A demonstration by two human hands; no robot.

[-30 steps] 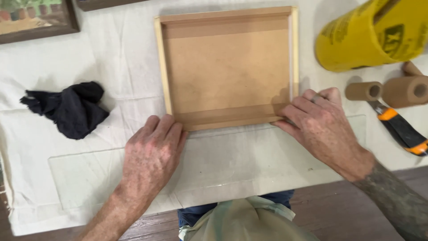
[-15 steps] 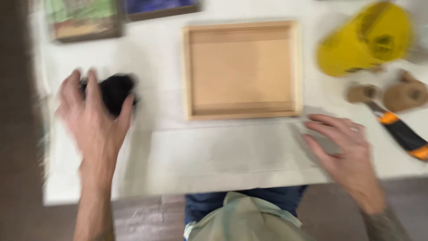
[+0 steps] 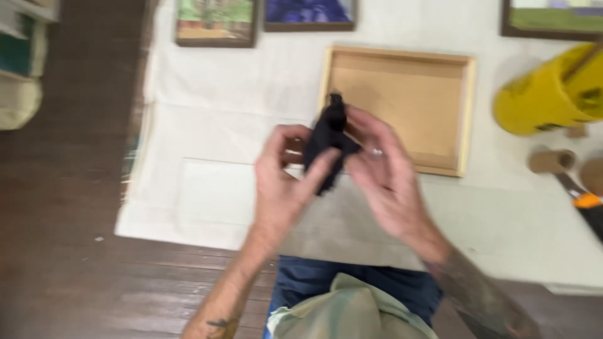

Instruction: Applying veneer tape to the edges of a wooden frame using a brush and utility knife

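Both hands grip a black cloth [image 3: 328, 147] above the worktop [image 3: 239, 125]: left hand [image 3: 286, 182] pinching its lower edge, right hand [image 3: 383, 172] closed on its side, just before the empty wooden frame [image 3: 402, 107].

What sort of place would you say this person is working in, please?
Probably a picture-framing or art workshop: an empty wooden frame lies back-up on a white cloth-covered table, framed pictures line its far edge, and both hands hold a black cloth.
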